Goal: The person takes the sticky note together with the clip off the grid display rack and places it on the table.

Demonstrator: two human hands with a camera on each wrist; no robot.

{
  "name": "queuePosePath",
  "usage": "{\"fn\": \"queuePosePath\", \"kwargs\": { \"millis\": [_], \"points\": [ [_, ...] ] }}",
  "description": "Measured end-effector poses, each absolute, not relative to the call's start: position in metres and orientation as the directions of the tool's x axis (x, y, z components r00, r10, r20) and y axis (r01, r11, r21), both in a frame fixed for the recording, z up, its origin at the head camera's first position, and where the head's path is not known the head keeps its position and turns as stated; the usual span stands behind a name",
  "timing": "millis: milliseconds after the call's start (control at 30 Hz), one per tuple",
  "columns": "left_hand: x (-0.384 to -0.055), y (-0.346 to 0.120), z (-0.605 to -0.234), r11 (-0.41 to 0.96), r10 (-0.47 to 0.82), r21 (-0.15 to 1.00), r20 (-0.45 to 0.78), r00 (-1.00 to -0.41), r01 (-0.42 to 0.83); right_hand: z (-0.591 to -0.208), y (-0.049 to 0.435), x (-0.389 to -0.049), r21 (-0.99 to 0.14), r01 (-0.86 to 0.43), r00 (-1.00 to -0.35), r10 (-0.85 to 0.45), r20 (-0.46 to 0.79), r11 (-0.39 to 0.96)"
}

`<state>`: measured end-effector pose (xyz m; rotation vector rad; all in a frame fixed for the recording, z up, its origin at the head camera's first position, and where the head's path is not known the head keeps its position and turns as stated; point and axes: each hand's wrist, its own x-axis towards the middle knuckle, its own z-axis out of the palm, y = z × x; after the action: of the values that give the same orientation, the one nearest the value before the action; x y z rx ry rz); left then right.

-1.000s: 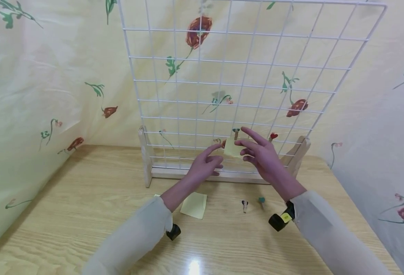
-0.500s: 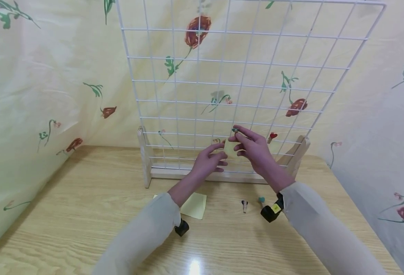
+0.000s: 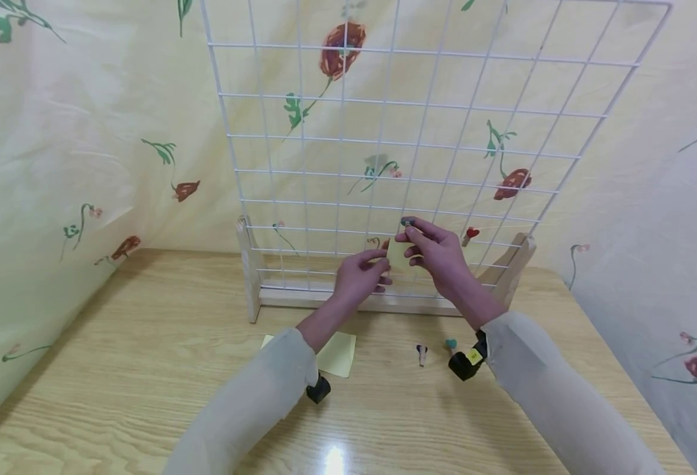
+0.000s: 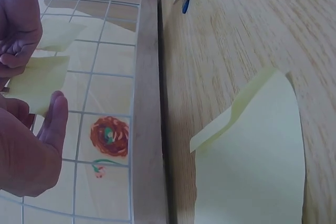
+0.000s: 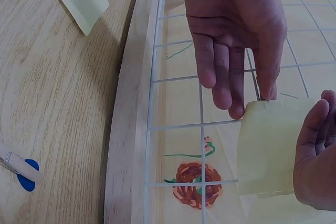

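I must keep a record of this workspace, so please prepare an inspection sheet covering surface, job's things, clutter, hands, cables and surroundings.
Surface: light wood-grain table, with a bright reflection
Job's things: square yellow paper note in front of an upright white wire grid; small green-topped clip at the note's top edge; red heart-topped wooden clip on the grid
Clutter: loose yellow paper, in the head view partly hidden by the pale left sleeve; blue-topped clothespin and teal-topped clothespin, lying apart
Left hand: seems to pinch the note's left edge
Right hand: pinches the green-topped clip
Cables: nothing seen
Surroundings: cream backdrop with red flowers and green leaves
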<state>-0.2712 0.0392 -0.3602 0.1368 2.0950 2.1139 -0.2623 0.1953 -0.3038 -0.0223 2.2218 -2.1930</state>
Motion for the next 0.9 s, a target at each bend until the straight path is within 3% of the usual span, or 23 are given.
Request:
{"fn": "queuePosePath", "kwargs": {
  "millis": [900],
  "points": [
    [-0.2714, 0.0412, -0.3615, -0.023, 0.131, 1.0, 0.009, -0.991, 0.006, -0.2997, 0.1903, -0.2605, -0.988, -0.018, -1.0, 0.019, 0.016, -0.153]
  ]
}}
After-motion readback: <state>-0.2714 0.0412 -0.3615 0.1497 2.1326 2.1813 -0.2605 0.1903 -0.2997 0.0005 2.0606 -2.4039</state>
